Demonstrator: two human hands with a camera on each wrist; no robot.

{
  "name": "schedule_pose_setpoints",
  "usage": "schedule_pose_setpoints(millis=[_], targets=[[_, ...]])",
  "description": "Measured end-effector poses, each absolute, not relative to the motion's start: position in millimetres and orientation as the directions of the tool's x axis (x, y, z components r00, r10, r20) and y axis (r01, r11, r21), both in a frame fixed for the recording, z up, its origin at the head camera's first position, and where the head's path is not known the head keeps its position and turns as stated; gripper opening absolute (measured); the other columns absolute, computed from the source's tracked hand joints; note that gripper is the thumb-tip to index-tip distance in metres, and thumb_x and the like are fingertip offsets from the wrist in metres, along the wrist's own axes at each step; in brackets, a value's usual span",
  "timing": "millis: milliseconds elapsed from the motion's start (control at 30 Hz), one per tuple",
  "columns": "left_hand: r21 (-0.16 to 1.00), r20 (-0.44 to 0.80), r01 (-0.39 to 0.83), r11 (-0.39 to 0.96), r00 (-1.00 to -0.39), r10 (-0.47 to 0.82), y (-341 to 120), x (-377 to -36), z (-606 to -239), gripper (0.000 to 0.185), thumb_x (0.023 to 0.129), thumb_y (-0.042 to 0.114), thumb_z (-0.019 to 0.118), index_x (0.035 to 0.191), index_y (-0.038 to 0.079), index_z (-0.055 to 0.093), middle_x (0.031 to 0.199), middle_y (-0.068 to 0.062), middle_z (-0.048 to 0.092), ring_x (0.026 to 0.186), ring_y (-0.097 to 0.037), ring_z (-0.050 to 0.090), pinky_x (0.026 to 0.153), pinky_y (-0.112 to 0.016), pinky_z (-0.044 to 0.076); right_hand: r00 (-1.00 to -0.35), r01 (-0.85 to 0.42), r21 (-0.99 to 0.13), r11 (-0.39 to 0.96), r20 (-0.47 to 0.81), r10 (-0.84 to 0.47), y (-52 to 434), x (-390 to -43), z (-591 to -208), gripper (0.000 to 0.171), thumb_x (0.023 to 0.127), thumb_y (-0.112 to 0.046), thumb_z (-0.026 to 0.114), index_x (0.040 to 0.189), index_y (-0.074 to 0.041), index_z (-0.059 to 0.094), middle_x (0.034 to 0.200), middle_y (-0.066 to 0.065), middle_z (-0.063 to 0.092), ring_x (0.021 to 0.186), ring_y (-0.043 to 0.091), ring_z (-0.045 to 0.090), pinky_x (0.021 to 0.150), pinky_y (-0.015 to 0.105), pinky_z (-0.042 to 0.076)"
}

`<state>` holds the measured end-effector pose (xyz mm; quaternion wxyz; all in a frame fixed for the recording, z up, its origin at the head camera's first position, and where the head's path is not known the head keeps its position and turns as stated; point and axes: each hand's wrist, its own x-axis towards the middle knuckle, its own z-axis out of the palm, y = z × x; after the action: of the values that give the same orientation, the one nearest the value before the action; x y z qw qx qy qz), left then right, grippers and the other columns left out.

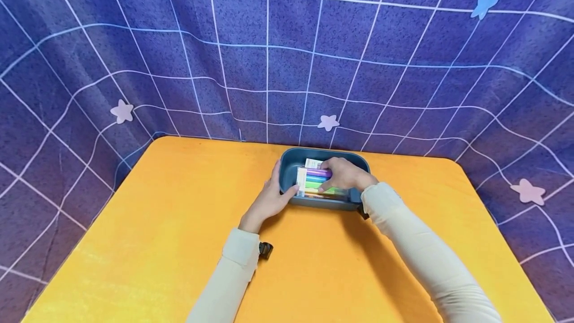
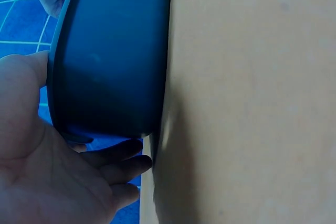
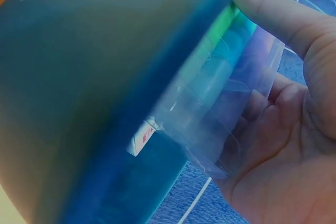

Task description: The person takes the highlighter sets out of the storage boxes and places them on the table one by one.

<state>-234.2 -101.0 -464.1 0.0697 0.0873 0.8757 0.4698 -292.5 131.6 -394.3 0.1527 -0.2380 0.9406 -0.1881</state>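
A dark blue-grey plastic bin stands on the table near its back edge. My left hand holds the bin's left end, its thumb at the front rim and its fingers along the outer wall. Over the bin, my right hand grips a clear pack of coloured markers between thumb and fingers. Purple, blue, green and yellow show through the plastic in the right wrist view. Behind the pack, a white label or card shows inside the bin; most of what bears it is hidden.
An orange-yellow cloth covers the table. Behind and at both sides hangs a blue-purple curtain with a pale grid and stars. A small black device sits at each wrist, the left one showing more plainly.
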Motion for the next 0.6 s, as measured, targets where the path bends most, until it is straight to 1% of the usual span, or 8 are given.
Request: schedule_pose_setpoints(millis=[167, 367, 600], targets=[[0.838, -0.041, 0.086, 0.539, -0.975, 0.218, -100.9, -234.1, -464.0, 0.095, 0.099, 0.049, 0.057, 0.162, 0.031, -0.012, 0.172, -0.009, 0.009, 0.156, -0.044, 0.013, 0.123, -0.065, 0.019, -0.835, -0.402, -0.429, 0.809, -0.191, -0.516, 132.5, -291.6, -392.8, 0.028, 0.078, -0.024, 0.087, 0.093, -0.01, 0.068, 0.08, 0.0, 0.059, 0.074, 0.015, 0.05, 0.071, 0.028, 0.043], [0.838, -0.023, 0.1, 0.536, -0.976, 0.218, -101.0, -234.4, -464.6, 0.095, 0.099, 0.046, 0.058, 0.162, 0.027, -0.011, 0.172, -0.008, 0.009, 0.156, -0.04, 0.017, 0.124, -0.062, 0.022, -0.828, -0.429, -0.41, 0.805, -0.178, -0.532, 134.3, -288.5, -391.2, 0.028, 0.079, -0.024, 0.086, 0.092, -0.009, 0.066, 0.078, -0.001, 0.056, 0.072, 0.014, 0.048, 0.07, 0.028, 0.041], [0.844, -0.011, 0.112, 0.524, -0.974, 0.226, -101.0, -234.6, -464.4, 0.096, 0.099, 0.045, 0.059, 0.162, 0.025, -0.011, 0.172, -0.009, 0.008, 0.156, -0.034, 0.021, 0.126, -0.055, 0.024, -0.793, -0.512, -0.404, 0.758, -0.118, -0.598, 138.5, -285.9, -388.8, 0.021, 0.082, -0.019, 0.082, 0.088, -0.01, 0.065, 0.077, -0.001, 0.053, 0.071, 0.014, 0.045, 0.071, 0.029, 0.04]])
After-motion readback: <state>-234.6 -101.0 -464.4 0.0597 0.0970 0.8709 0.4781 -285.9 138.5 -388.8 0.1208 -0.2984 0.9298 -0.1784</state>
